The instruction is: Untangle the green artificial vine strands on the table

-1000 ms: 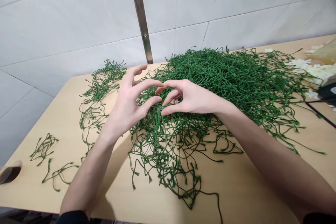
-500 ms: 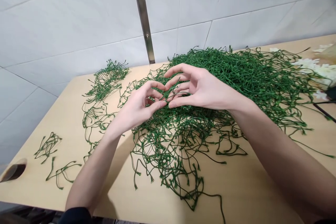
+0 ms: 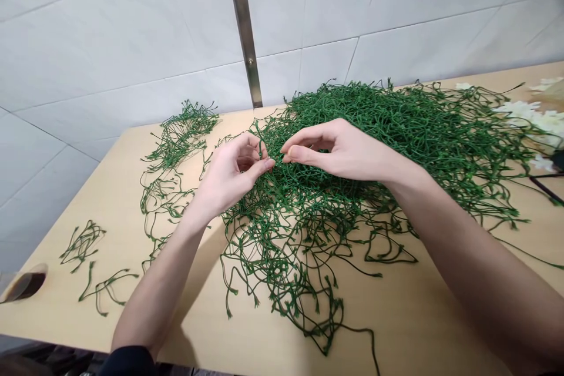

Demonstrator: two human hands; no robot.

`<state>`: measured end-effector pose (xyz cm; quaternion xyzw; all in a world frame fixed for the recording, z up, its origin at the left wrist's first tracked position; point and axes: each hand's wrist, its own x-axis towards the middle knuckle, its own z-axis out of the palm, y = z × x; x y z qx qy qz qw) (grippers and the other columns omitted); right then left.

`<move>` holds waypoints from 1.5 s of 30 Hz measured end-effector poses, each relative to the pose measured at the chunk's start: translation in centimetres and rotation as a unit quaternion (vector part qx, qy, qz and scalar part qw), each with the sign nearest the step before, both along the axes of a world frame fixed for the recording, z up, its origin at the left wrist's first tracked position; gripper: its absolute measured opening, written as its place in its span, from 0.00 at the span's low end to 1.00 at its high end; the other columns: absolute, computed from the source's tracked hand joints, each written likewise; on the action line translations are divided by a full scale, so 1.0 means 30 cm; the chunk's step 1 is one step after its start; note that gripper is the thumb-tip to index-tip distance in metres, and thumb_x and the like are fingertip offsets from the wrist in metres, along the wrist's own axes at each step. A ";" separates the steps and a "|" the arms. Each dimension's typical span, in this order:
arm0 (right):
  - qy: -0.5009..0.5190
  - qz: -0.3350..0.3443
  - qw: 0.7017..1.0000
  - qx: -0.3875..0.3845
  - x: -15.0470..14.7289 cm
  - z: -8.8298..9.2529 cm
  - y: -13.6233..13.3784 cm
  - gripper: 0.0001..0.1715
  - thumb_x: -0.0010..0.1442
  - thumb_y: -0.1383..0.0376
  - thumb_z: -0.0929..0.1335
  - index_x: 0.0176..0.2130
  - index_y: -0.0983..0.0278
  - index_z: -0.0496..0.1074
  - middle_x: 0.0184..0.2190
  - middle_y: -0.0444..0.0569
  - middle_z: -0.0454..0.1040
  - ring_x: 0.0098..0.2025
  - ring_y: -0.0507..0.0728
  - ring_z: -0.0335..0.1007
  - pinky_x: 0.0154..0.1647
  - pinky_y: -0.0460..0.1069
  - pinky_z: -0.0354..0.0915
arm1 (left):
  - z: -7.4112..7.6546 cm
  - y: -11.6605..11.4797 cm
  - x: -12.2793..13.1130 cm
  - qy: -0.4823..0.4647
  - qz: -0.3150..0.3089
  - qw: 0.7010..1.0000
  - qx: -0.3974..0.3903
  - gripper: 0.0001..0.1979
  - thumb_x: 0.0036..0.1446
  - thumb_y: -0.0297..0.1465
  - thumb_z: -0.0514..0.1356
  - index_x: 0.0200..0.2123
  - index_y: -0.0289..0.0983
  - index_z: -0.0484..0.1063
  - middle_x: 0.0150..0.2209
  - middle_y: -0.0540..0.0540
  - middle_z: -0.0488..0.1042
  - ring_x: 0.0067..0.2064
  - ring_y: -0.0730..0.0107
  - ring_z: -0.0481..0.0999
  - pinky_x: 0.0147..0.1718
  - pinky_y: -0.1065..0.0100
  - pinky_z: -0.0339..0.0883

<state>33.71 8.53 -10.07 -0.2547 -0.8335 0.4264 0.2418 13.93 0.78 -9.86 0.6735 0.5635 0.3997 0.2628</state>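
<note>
Thin green plastic stems (image 3: pixel 379 123), with small forked tips, lie in a big tangled heap in front of me. Over its left part, my left hand (image 3: pixel 240 173) pinches a green stem (image 3: pixel 260 142) between thumb and fingers; a piece of it sticks up by the fingertips. Just to the right, my right hand (image 3: pixel 337 150) has thumb and fingers pressed together. Whatever sits in that right pinch is too small to make out. The two sets of fingertips are close but apart.
Smaller bunches of stems (image 3: pixel 187 123) lie on the wooden table (image 3: pixel 220 317) at left. A cup of dark liquid (image 3: pixel 26 285) stands near the left edge. White artificial flowers (image 3: pixel 549 120) lie at far right. A metal bracket (image 3: pixel 247 41) is fixed to the tiled wall (image 3: pixel 132 29) behind.
My right hand's fingers, spread before around a stem, have closed into a pinch. The hands have drawn slightly apart, and my left fingers have closed more on a stem.
</note>
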 end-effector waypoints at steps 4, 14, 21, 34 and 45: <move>-0.021 0.021 0.996 0.088 -0.024 -0.002 -0.029 0.17 0.59 0.54 0.70 0.38 0.65 0.79 0.26 0.44 0.72 0.26 0.50 0.61 0.29 0.49 0.57 | -0.006 -0.001 0.003 0.008 -0.018 1.000 0.002 0.07 0.56 0.30 0.63 0.30 0.39 0.65 0.23 0.53 0.68 0.22 0.76 0.66 0.19 0.71 0.60; -0.036 0.056 0.996 0.051 -0.023 -0.030 -0.010 0.13 0.55 0.58 0.73 0.36 0.65 0.75 0.24 0.42 0.71 0.24 0.50 0.64 0.26 0.46 0.58 | 0.007 -0.021 0.001 0.069 -0.106 0.992 -0.007 0.02 0.59 0.28 0.60 0.34 0.38 0.68 0.32 0.49 0.76 0.32 0.72 0.75 0.32 0.68 0.68; -0.107 0.073 0.978 0.165 -0.038 -0.078 0.005 0.05 0.61 0.70 0.65 0.35 0.65 0.71 0.21 0.41 0.68 0.22 0.50 0.59 0.27 0.47 0.55 | -0.027 -0.003 -0.010 0.216 -0.147 0.964 -0.045 0.05 0.62 0.25 0.52 0.34 0.39 0.63 0.25 0.52 0.69 0.23 0.74 0.64 0.22 0.70 0.54; -0.109 0.054 0.899 0.421 -0.025 -0.095 0.044 0.22 0.68 0.72 0.55 0.43 0.62 0.75 0.27 0.47 0.70 0.28 0.54 0.61 0.30 0.50 0.55 | 0.043 -0.059 0.008 0.267 -0.116 0.957 0.000 0.13 0.54 0.15 0.47 0.31 0.39 0.59 0.26 0.52 0.66 0.27 0.73 0.65 0.26 0.70 0.56; -0.083 0.025 0.797 0.597 -0.009 -0.072 0.047 0.19 0.67 0.76 0.56 0.44 0.67 0.72 0.28 0.48 0.72 0.28 0.53 0.63 0.31 0.49 0.61 | 0.082 -0.085 0.042 0.227 -0.076 0.971 0.017 0.11 0.61 0.19 0.50 0.29 0.39 0.58 0.26 0.53 0.67 0.27 0.74 0.66 0.27 0.70 0.58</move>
